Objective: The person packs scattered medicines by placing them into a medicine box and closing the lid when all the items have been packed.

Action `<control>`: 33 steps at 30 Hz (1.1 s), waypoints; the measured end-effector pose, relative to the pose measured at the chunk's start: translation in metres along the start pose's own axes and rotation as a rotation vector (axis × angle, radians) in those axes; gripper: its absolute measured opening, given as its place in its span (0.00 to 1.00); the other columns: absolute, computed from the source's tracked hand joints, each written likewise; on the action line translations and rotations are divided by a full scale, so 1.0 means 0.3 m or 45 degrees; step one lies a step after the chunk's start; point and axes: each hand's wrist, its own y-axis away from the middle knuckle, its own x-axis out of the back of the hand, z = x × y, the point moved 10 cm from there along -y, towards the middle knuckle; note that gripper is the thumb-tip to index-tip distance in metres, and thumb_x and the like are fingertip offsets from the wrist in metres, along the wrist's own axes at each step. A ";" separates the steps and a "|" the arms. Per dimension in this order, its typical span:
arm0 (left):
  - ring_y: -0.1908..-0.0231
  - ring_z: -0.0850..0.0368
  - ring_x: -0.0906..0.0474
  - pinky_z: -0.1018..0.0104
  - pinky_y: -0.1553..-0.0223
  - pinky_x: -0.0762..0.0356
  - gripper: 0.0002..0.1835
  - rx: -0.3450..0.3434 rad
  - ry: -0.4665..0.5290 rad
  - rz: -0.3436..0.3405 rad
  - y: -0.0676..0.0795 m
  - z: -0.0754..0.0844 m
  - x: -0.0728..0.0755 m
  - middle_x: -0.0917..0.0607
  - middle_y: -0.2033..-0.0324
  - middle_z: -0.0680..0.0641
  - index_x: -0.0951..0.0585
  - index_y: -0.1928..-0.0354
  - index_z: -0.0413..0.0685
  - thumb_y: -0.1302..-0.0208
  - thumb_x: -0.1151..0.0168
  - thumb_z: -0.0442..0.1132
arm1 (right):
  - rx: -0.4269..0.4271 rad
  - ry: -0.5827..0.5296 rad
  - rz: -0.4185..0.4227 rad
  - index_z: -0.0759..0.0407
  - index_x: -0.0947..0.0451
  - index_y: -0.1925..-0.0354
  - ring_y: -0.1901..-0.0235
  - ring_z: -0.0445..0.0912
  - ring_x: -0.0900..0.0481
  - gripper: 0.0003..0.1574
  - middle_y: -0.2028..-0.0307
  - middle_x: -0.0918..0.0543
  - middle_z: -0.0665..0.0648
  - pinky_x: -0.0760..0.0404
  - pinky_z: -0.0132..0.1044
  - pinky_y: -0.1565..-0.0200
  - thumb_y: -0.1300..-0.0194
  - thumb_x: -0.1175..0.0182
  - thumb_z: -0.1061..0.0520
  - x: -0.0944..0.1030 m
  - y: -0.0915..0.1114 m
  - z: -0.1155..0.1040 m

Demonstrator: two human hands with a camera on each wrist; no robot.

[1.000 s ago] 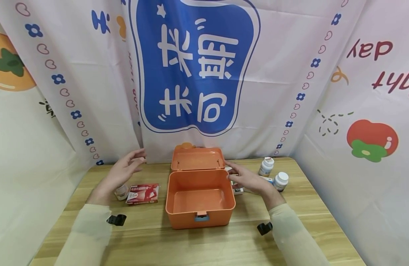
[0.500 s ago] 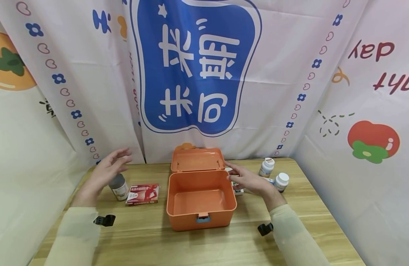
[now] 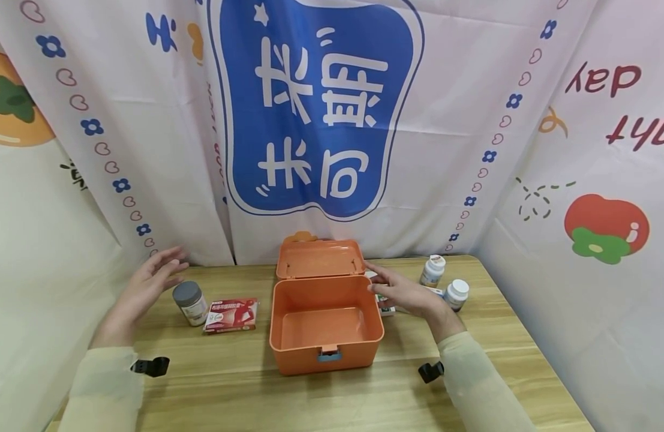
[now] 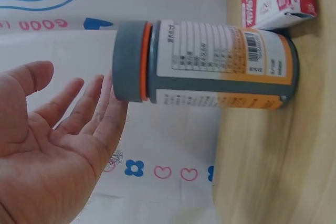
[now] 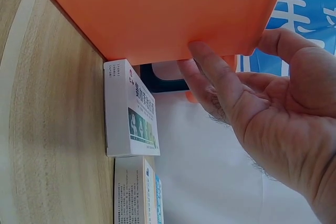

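Observation:
My left hand (image 3: 148, 285) is held above the table at the left, fingers loosely extended and holding nothing. Just right of it stands a pill bottle (image 3: 191, 305) with a dark grey cap; the left wrist view shows the bottle (image 4: 210, 66) beside the palm (image 4: 58, 150), its label white and orange. A red medicine box (image 3: 231, 315) lies beside the bottle. At the centre sits an orange storage case (image 3: 326, 360), lid (image 3: 321, 259) raised, inside bare. My right hand (image 3: 404, 291) touches its back right corner with thumb and extended fingers, also visible in the right wrist view (image 5: 283, 114).
Right of the case, partly hidden by my right hand, is a white medicine box (image 5: 131, 111), with another carton (image 5: 136, 190) beside it. Two white-capped bottles, one farther back (image 3: 432, 271) and one nearer (image 3: 456, 294), stand at the right. A printed cloth (image 3: 321, 120) hangs behind the table.
My left hand has moved left, away from the case and past the grey-capped bottle, which is now fully visible. The right hand has stayed at the case's corner.

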 end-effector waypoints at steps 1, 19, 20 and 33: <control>0.44 0.86 0.30 0.81 0.45 0.18 0.36 -0.003 -0.005 0.002 0.002 -0.007 0.003 0.40 0.22 0.26 0.49 0.16 0.42 0.14 0.60 0.55 | 0.001 -0.001 -0.002 0.40 0.58 0.14 0.31 0.58 0.22 0.45 0.29 0.26 0.67 0.12 0.50 0.40 0.17 0.48 0.52 0.000 0.000 0.000; 0.44 0.80 0.30 0.62 0.44 0.14 0.36 0.114 -0.216 -0.011 0.042 -0.137 -0.021 0.28 0.26 0.34 0.36 0.21 0.46 0.16 0.61 0.63 | -0.007 -0.008 -0.006 0.40 0.58 0.14 0.31 0.59 0.22 0.45 0.28 0.27 0.67 0.12 0.50 0.40 0.17 0.47 0.51 -0.001 0.000 0.001; 0.44 0.80 0.31 0.64 0.45 0.14 0.36 0.118 -0.208 -0.019 0.044 -0.144 -0.026 0.29 0.26 0.33 0.36 0.21 0.45 0.16 0.61 0.63 | -0.009 -0.008 -0.005 0.40 0.58 0.14 0.31 0.59 0.22 0.46 0.28 0.27 0.67 0.12 0.50 0.40 0.17 0.47 0.51 -0.001 0.000 0.001; 0.32 0.54 0.29 0.81 0.48 0.22 0.39 0.139 -0.094 -0.123 0.064 -0.197 -0.082 0.38 0.22 0.31 0.42 0.19 0.42 0.17 0.57 0.63 | -0.017 -0.047 -0.006 0.39 0.58 0.14 0.30 0.60 0.24 0.46 0.28 0.28 0.68 0.13 0.52 0.38 0.17 0.47 0.52 0.002 -0.002 0.010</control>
